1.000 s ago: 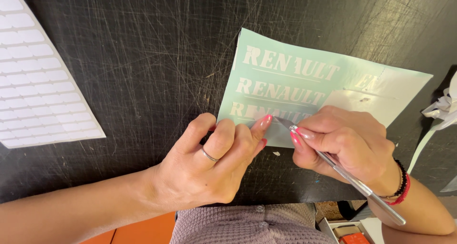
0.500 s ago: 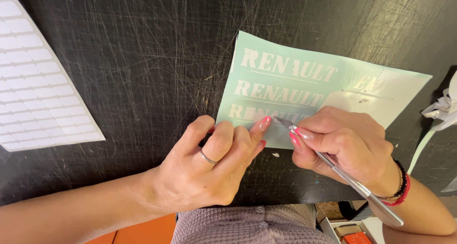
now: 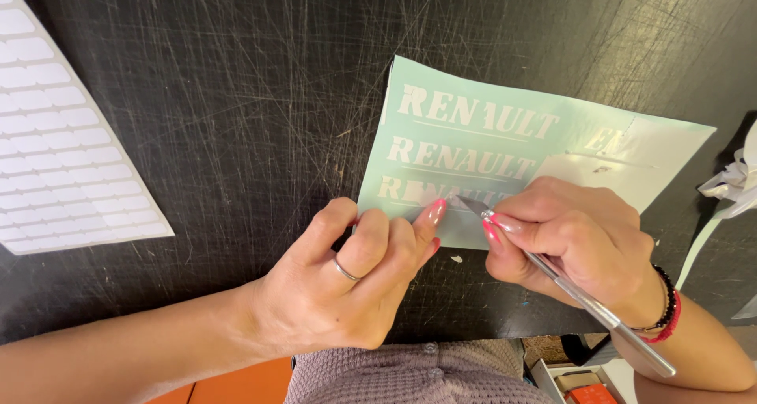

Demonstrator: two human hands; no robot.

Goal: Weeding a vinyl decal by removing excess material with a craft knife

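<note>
Right hand [image 3: 579, 242] pinches the craft knife [image 3: 552, 274] at the third row, left hand [image 3: 355, 282] pressing the mint vinyl sheet [image 3: 481, 148] flat; two rows look weeded.

Mint-green vinyl sheet [image 3: 505, 148] with cream-white block lettering in rows, paler whitish patch toward its right side. Under the sheet, black table [image 3: 236, 96] crisscrossed with fine pale scratches. Left of the sheet, white label sheet [image 3: 63, 167] with grid of rounded rectangles. Silver craft knife [image 3: 576, 294] over the sheet's lower edge. Pink-tipped nails on both hands, silver ring [image 3: 345, 270] on left hand [image 3: 347, 286], black and red bracelets [image 3: 666, 305] on right wrist.
</note>
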